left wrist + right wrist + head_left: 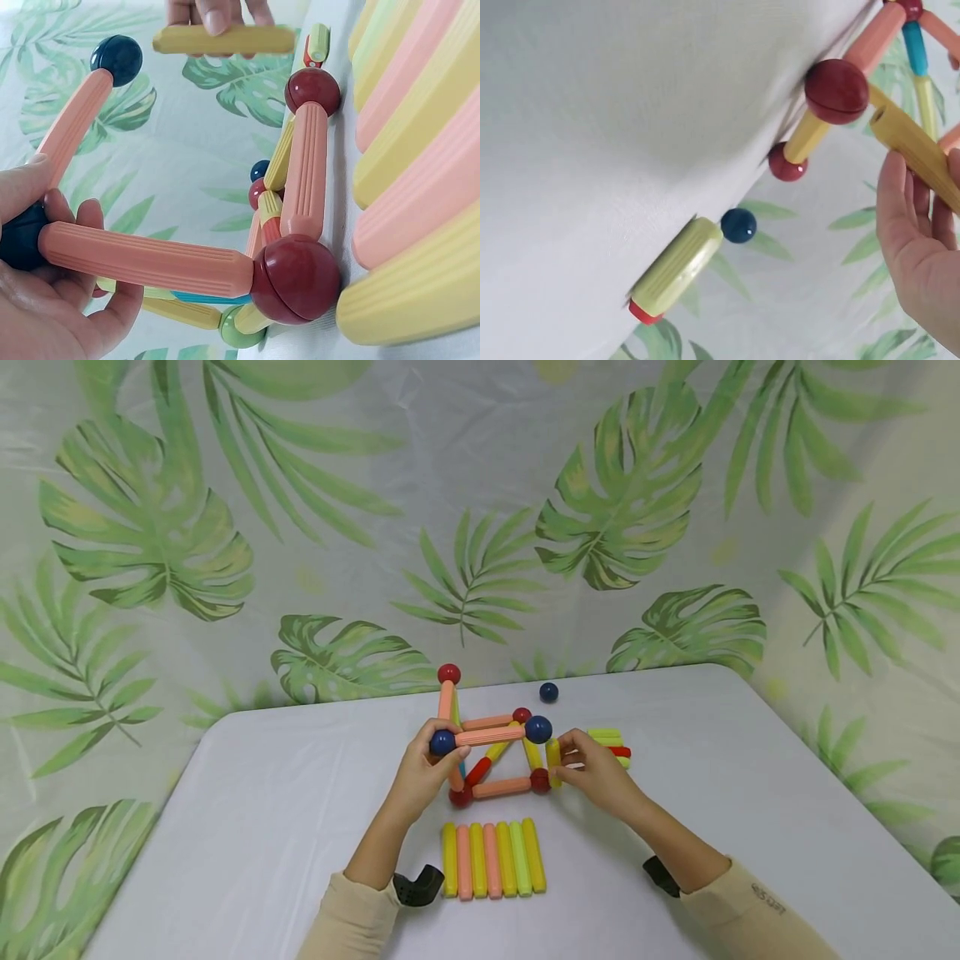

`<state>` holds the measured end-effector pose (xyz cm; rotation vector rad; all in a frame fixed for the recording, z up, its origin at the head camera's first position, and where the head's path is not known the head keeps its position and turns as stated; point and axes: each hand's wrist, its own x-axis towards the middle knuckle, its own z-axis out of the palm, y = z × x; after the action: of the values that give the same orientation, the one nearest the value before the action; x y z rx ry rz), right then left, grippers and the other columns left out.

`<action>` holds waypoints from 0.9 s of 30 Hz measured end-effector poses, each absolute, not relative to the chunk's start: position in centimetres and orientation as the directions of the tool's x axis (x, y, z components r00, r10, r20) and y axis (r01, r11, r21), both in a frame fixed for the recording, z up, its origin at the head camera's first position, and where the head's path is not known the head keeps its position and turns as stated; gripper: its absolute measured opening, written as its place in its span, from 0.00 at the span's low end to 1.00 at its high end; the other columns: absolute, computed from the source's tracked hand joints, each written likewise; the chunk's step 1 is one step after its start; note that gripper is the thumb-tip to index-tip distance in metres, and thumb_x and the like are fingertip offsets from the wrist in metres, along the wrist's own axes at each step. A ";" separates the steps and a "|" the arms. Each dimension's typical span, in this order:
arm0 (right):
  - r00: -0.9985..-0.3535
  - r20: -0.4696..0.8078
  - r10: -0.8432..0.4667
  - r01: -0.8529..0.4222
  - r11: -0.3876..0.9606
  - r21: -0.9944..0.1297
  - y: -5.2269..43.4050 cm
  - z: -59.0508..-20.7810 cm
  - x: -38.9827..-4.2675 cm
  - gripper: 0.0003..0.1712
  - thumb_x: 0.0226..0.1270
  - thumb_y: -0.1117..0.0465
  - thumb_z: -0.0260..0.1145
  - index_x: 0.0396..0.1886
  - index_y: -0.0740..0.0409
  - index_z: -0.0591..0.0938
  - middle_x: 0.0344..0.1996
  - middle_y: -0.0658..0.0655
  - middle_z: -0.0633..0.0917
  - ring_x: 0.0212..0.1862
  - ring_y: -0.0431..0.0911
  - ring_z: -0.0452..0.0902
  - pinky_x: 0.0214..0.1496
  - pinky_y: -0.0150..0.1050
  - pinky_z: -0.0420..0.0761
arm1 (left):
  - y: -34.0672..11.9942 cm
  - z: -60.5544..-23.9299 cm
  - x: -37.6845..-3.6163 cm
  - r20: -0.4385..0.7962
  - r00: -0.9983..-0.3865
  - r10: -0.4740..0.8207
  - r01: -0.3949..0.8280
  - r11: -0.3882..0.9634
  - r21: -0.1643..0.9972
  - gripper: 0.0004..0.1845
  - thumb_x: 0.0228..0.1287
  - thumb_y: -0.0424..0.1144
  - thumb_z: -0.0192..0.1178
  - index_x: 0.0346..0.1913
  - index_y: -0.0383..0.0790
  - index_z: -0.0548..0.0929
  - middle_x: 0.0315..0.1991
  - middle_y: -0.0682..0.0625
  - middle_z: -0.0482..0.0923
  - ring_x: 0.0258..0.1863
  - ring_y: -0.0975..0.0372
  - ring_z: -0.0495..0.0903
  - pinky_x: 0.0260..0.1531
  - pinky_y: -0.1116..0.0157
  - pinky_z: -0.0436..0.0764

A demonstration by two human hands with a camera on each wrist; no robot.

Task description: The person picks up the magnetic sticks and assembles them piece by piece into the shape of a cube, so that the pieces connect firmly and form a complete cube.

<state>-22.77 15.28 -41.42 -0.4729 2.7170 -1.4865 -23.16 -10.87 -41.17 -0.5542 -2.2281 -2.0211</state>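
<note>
A frame of ridged rods and balls stands on the table. My left hand (418,777) grips a dark blue ball (442,742) at an upper corner, its thumb against a pink rod (69,124) that leads to another blue ball (538,729). That second ball hangs above a red ball (541,780) at the frame's lower right corner. Between thumb and fingers, my right hand (600,774) pinches a yellow rod (919,154), upright and just right of that corner. In the right wrist view, the rod's near end is apart from the red ball (837,91).
A row of yellow, pink and light green rods (492,860) lies in front of the frame. Green and red rods (609,748) lie behind my right hand. A loose blue ball (549,692) sits near the table's (285,827) back edge, before a leaf-patterned cloth (480,485).
</note>
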 end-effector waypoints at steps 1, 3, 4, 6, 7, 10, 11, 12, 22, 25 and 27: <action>-0.951 0.149 -0.272 -0.270 0.486 -0.831 15.2 -41.4 -23.0 0.15 0.55 0.68 0.66 0.41 0.61 0.71 0.39 0.57 0.76 0.44 0.51 0.75 0.40 0.38 0.78 | -10.9 -41.2 -23.2 0.299 -0.931 0.208 0.318 0.065 0.946 0.15 0.58 0.39 0.60 0.46 0.40 0.71 0.43 0.44 0.70 0.39 0.53 0.73 0.38 0.64 0.77; -0.943 0.173 -0.284 -0.292 0.455 -0.842 14.9 -41.7 -23.5 0.14 0.55 0.68 0.66 0.40 0.61 0.71 0.38 0.57 0.76 0.45 0.52 0.75 0.41 0.39 0.78 | -10.9 -41.2 -23.2 0.298 -0.932 0.206 0.317 0.067 0.946 0.15 0.58 0.39 0.60 0.46 0.41 0.71 0.43 0.44 0.70 0.39 0.53 0.73 0.38 0.63 0.77; -0.937 0.187 -0.294 -0.307 0.443 -0.843 14.7 -41.8 -23.7 0.14 0.55 0.68 0.66 0.39 0.61 0.71 0.38 0.57 0.76 0.45 0.53 0.75 0.42 0.40 0.78 | -10.9 -41.2 -23.2 0.295 -0.933 0.205 0.314 0.067 0.947 0.15 0.58 0.39 0.60 0.46 0.42 0.71 0.44 0.44 0.70 0.39 0.53 0.73 0.38 0.63 0.77; -0.927 0.211 -0.310 -0.333 0.424 -0.842 14.5 -42.0 -24.0 0.14 0.55 0.68 0.66 0.38 0.62 0.70 0.37 0.57 0.77 0.45 0.53 0.75 0.43 0.43 0.77 | -10.8 -41.1 -23.1 0.283 -0.937 0.204 0.303 0.075 0.950 0.15 0.58 0.39 0.60 0.46 0.41 0.71 0.44 0.43 0.70 0.39 0.53 0.73 0.38 0.63 0.77; -0.924 0.218 -0.314 -0.341 0.421 -0.841 14.5 -42.0 -24.1 0.14 0.55 0.68 0.66 0.39 0.62 0.71 0.37 0.57 0.77 0.44 0.53 0.75 0.44 0.43 0.77 | -10.8 -41.0 -23.1 0.273 -0.940 0.205 0.294 0.080 0.952 0.15 0.58 0.38 0.60 0.46 0.41 0.71 0.44 0.43 0.70 0.39 0.53 0.73 0.38 0.64 0.77; -0.920 0.223 -0.322 -0.351 0.427 -0.833 14.3 -42.1 -24.2 0.15 0.55 0.68 0.66 0.40 0.62 0.71 0.37 0.57 0.78 0.43 0.52 0.76 0.44 0.43 0.77 | -10.6 -40.2 -22.6 0.259 -0.943 0.207 0.284 0.100 0.954 0.14 0.59 0.35 0.59 0.47 0.37 0.71 0.46 0.43 0.70 0.39 0.54 0.72 0.38 0.63 0.76; -0.921 0.220 -0.323 -0.350 0.432 -0.831 14.3 -42.1 -24.3 0.16 0.55 0.68 0.66 0.41 0.61 0.71 0.37 0.56 0.78 0.43 0.51 0.76 0.44 0.42 0.77 | -10.5 -39.8 -22.3 0.257 -0.944 0.207 0.283 0.111 0.953 0.14 0.60 0.33 0.59 0.48 0.36 0.70 0.46 0.42 0.70 0.39 0.54 0.72 0.38 0.63 0.76; -0.918 0.222 -0.328 -0.355 0.432 -0.829 14.3 -42.1 -24.3 0.17 0.55 0.68 0.66 0.43 0.61 0.71 0.37 0.56 0.78 0.43 0.50 0.76 0.44 0.42 0.77 | -10.4 -39.5 -22.1 0.252 -0.945 0.207 0.280 0.121 0.952 0.14 0.60 0.33 0.58 0.48 0.35 0.70 0.46 0.42 0.70 0.39 0.54 0.72 0.38 0.63 0.76; -0.854 0.379 -0.357 -0.498 0.351 -0.793 14.6 -41.3 -24.3 0.32 0.59 0.64 0.63 0.61 0.50 0.62 0.45 0.57 0.77 0.46 0.48 0.74 0.48 0.42 0.75 | -10.8 -40.3 -22.9 0.244 -0.951 0.189 0.285 0.236 0.929 0.17 0.58 0.40 0.61 0.48 0.40 0.73 0.44 0.45 0.73 0.36 0.56 0.74 0.36 0.61 0.75; -0.846 0.391 -0.361 -0.514 0.359 -0.779 14.7 -41.2 -24.4 0.29 0.59 0.65 0.63 0.59 0.51 0.65 0.45 0.56 0.78 0.45 0.47 0.74 0.46 0.40 0.76 | -11.1 -40.3 -23.1 0.273 -0.941 0.200 0.325 0.308 0.894 0.18 0.57 0.42 0.62 0.50 0.42 0.74 0.42 0.46 0.72 0.38 0.57 0.73 0.39 0.59 0.75; -0.847 0.390 -0.362 -0.514 0.366 -0.776 14.9 -41.2 -24.5 0.29 0.58 0.66 0.63 0.58 0.52 0.65 0.44 0.56 0.78 0.44 0.47 0.75 0.46 0.39 0.76 | -11.4 -40.2 -23.0 0.296 -0.931 0.211 0.355 0.348 0.868 0.20 0.56 0.42 0.63 0.52 0.43 0.74 0.42 0.47 0.70 0.39 0.58 0.71 0.41 0.57 0.74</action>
<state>-24.48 14.86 -41.16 -0.8794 2.7192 -1.6393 -23.04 -11.40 -40.17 -0.5219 -2.4678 -1.6415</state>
